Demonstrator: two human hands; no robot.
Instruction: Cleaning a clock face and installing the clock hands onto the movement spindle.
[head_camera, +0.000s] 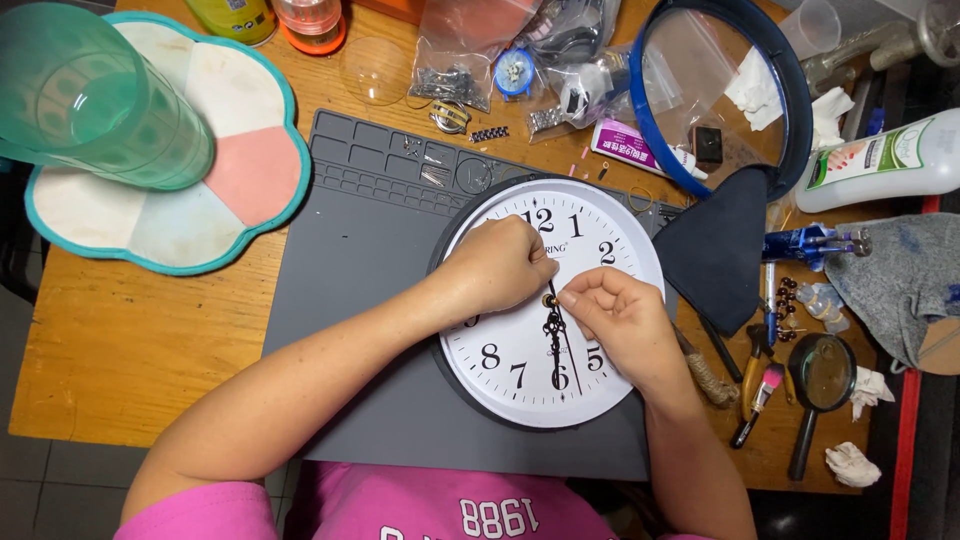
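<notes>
Both hands pinch at the centre hub of the wall clock: left hand at ten o'clock, right hand at four, seating the black clock hands; alignment needs care.

From where I watch, a wooden desk fills most of the view, its top worn and pale brown. A grey work mat lies across its middle. Past the left and lower edges of the desk I see a grey tiled floor. Even, bright light falls from above, with only soft shadows. No wall or window shows.
</notes>
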